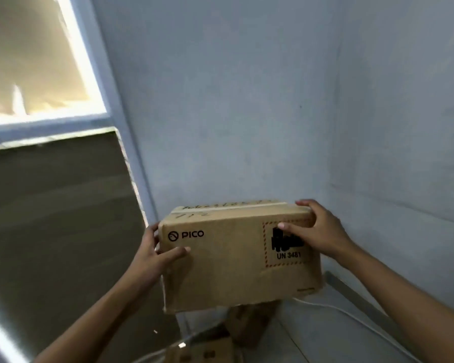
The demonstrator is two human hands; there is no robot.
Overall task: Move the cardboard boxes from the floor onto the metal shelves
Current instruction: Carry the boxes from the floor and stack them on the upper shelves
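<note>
A pale blue wall (247, 100) meets in a corner and fills most of the view, with a bright window (37, 61) upper left and a dark panel (58, 218) beneath it. Low down lies a strip of light floor (325, 336) crossed by a white cable (351, 314). In front of the corner a box (236, 258), printed PICO and UN 3481, is held up in the air, clear of the floor. The left hand (155, 254) grips its left end, thumb across the front face; the right hand (317, 229) grips the upper right corner, fingers over the top edge and thumb on the front. More boxes (252, 323) sit on the floor directly under it.

The step in hand looks like the carry: the box is lifted but not yet shelved. The next move probably calls for turning towards the shelves and keeping the box level while sliding it onto a tier.

No metal shelf shows anywhere. The lower boxes are mostly hidden by the held one and cut off at the bottom edge, so their number is unclear. Handwriting on the tape along the box top is too blurred to read
</note>
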